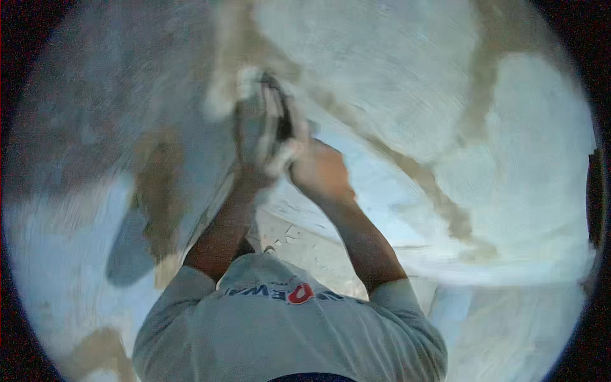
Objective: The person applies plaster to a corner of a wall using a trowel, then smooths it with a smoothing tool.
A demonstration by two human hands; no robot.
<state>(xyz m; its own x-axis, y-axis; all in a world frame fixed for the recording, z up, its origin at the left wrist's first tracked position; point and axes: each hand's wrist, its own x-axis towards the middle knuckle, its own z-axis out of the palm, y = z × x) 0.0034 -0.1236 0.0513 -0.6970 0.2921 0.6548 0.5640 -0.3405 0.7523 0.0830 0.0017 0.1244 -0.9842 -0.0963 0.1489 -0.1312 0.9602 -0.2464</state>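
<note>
Both my arms reach forward and meet at a long, narrow object point(280, 118) with pale and dark stripes. Motion blur hides what kind of thing it is. My right hand point(321, 169) is curled closed at its lower right end, and what lies inside the fingers cannot be made out. Farther left, my left hand point(258, 170) is smeared along the object's lower left side, so its fingers do not show. The object lies over a pale, blotchy surface point(382, 70) that looks like patched plaster.
A brown line point(414, 169) runs diagonally across the surface on the right. On the left are a brown patch point(159, 191) and a grey, shadow-like shape point(127, 251). Fine dark cracks point(293, 237) show beyond my chest. Something dark point(594, 197) stands at the right rim.
</note>
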